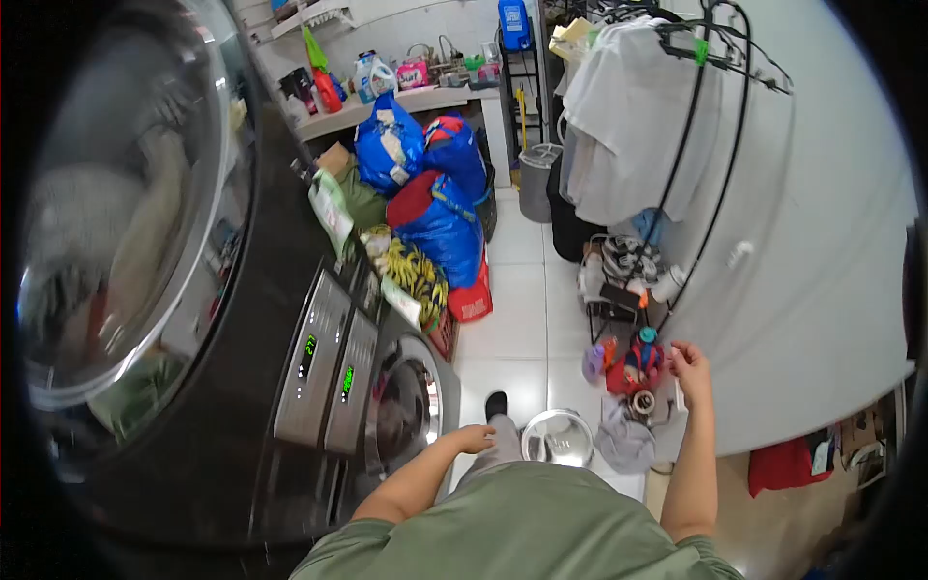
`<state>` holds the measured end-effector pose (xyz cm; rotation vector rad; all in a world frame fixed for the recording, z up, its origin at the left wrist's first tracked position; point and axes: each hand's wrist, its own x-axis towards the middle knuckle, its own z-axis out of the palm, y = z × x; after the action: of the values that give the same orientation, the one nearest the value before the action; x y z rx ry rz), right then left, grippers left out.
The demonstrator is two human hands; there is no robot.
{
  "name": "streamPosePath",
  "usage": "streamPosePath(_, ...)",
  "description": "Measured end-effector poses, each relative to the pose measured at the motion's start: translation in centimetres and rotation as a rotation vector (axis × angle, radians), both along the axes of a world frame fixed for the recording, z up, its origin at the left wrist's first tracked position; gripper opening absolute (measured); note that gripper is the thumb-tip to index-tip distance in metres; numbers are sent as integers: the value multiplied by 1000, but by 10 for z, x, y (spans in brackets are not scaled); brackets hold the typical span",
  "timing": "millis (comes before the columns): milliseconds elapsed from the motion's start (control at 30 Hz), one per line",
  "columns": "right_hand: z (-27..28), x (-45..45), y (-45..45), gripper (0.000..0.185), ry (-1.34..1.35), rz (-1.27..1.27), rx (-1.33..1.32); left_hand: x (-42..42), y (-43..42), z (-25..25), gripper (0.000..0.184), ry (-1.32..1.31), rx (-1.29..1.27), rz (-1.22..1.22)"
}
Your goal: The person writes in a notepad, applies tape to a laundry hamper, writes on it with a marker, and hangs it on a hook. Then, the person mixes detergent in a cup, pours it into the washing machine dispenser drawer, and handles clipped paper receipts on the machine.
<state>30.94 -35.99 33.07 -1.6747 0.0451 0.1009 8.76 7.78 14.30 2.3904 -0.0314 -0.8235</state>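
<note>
My right hand [690, 369] is raised on the right with its fingers loosely bent and apart, and I see nothing held in it. Below and left of it stand a purple bottle [594, 363] and a red-and-blue item [642, 362]. My left hand [474, 439] hangs low in front of my leg, holding nothing visible, its fingers loosely extended. Between the hands, a round shiny metal basin [558, 438] rests on the floor. A grey cloth [626, 432] lies just right of the basin. Left of my left hand is the round door [403, 406] of a front-loading machine.
A dark stacked machine with a lit control panel [311, 348] fills the left side. Stuffed blue bags [440, 227] line the floor ahead, below a counter [411, 100] with detergent bottles. White shirts [638, 116] hang from a black rack on the right. A grey bin [537, 188] stands behind.
</note>
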Motion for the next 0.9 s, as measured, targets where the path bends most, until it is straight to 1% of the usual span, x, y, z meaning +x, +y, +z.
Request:
streamPosePath(33,-3,12,33,21,-74,52,-57,31,21,-10,53,32,51,-37)
streamPosePath(67,0,30,66,22,-172,99,-109,79,45,-10,52,39,112,-76)
streamPosePath(100,27,32,106,24,-384,155,-394,134,69,-7,51,37,161,-105)
streamPosePath(133,38,37,137,32,-286,243,-544,171,87,-7,51,43,227,-27)
streamPosePath(167,49,42,162,44,-192,461,-927,212,112,-22,50,40,277,-125)
streamPosePath(233,63,59,203,57,-142,955,-1113,305,138,8,47,149,372,-443)
streamPosePath(300,89,91,237,62,122,1130,-818,380,162,47,44,-13,258,-345)
streamPosePath(367,104,125,260,64,46,965,-693,454,182,81,39,-171,162,-239)
streamPosePath(400,104,143,267,66,13,890,-633,481,191,96,39,-217,91,-87)
streamPosePath(433,94,166,270,66,9,839,-730,506,201,111,39,-262,24,70)
streamPosePath(467,79,191,272,66,-4,793,-825,529,212,123,40,-228,7,151)
streamPosePath(500,67,218,276,67,-20,752,-913,547,227,114,40,-210,34,104)
streamPosePath(533,64,247,285,68,31,801,-1029,563,245,103,40,-187,65,59)
streamPosePath(567,60,283,296,68,107,901,-1092,581,264,93,40,-165,99,9)
streamPosePath(600,67,319,314,69,187,993,-1151,594,279,94,41,-96,176,-149)
streamPosePath(633,66,353,331,69,269,1076,-1201,607,297,91,42,-35,177,-297)
streamPosePath(667,55,389,344,69,119,1071,-1121,618,316,99,43,20,154,-306)
streamPosePath(700,44,427,359,67,40,1067,-946,626,331,105,43,77,124,-316)
streamPosePath(733,55,457,383,66,-31,1098,-857,631,341,94,44,25,115,-165)
streamPosePath(767,81,505,418,64,-137,1123,-773,648,354,86,44,-57,121,-2)
streamPosePath(800,88,552,444,62,-161,1119,-854,658,369,78,44,-123,143,151)
streamPosePath(833,87,589,468,60,-161,1110,-917,656,374,64,45,-388,56,440)
streamPosePath(900,99,647,508,58,-399,859,-876,665,381,77,46,-308,-87,750)
